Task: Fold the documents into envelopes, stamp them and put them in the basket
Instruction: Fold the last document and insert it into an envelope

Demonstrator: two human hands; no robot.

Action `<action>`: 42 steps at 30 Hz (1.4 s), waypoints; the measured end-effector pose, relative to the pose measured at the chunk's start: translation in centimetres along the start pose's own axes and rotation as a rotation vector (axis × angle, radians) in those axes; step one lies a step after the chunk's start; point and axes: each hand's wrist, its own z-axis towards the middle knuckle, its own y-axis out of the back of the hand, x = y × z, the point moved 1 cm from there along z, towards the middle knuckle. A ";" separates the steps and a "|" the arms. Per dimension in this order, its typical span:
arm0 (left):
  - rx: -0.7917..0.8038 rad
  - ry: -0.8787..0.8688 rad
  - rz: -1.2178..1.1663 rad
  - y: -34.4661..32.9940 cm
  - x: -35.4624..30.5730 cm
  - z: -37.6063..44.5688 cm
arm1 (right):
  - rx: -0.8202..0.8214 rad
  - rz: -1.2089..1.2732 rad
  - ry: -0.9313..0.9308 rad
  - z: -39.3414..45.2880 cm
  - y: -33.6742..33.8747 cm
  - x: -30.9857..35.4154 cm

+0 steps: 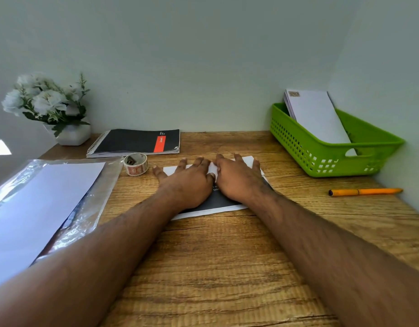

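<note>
The white printed sheet of paper with a dark block (224, 201) lay flat on the wooden desk (227, 267), in the middle, with its long axis running left to right. Its far part was folded over toward the person. Both hands lay on this folded part, side by side: the left hand (187, 179) on the left half, the right hand (238, 178) on the right half. The fingers (199, 162) were straight and spread, pressing down and gripping nothing. The crease probably lay just beyond the fingertips. The green plastic basket (305, 152), with white envelopes (314, 114) inside, stood far right, nearer the right hand; the small stamp roll (136, 164) stood nearer the left.
</note>
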 end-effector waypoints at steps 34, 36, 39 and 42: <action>-0.001 0.001 0.131 1.5 1.4 -2.1 | -0.095 -0.052 -0.268 -0.1 0.7 -4.0; 0.011 0.040 0.149 1.6 2.7 -2.9 | -0.093 -0.013 -0.257 0.0 0.7 -4.2; 0.005 0.039 0.138 1.7 3.5 -3.4 | -0.081 0.048 -0.196 -0.2 0.8 -4.4; -0.065 0.009 0.068 2.1 3.3 -3.2 | -0.091 0.043 -0.093 -0.4 1.1 -4.2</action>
